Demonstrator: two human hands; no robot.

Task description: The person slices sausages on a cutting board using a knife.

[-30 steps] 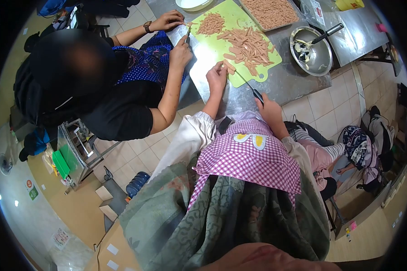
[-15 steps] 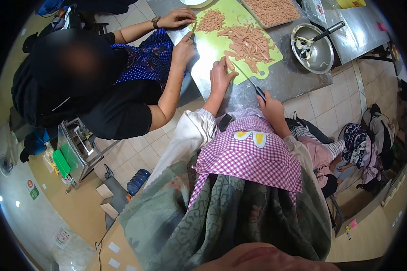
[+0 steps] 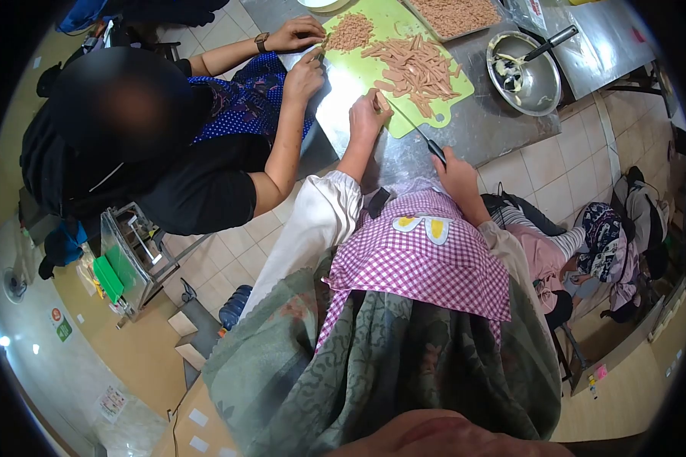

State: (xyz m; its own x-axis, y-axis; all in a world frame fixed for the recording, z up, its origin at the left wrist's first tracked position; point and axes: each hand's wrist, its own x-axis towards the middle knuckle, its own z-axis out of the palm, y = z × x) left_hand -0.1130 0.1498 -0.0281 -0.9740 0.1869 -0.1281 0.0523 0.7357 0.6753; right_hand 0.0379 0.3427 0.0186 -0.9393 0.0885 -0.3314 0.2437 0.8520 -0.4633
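On a light green cutting board (image 3: 402,131), my left hand (image 3: 367,120) pinches a pinkish sausage piece (image 3: 382,101) at the near edge. My right hand (image 3: 458,179) is wrapped round the black handle of a knife (image 3: 435,149). Its blade slants up and left across the board, beside the sausage piece; whether the edge touches it I cannot tell. A pile of cut sausage strips (image 3: 418,70) lies just beyond the blade. Farther back on the board is a smaller heap of diced sausage (image 3: 350,32).
A co-worker's hands (image 3: 303,75) are at the board's left edge. To the right stands a metal bowl (image 3: 542,90) with a black-handled utensil (image 3: 550,43) in it. A tray of diced pieces (image 3: 459,17) sits behind the board. The metal table's edge (image 3: 511,154) runs close to me.
My left hand and the sausage piece have shifted slightly up and left, with the fingers more bunched. The knife has moved slightly left in view. The co-worker's lower hand has also shifted a little.
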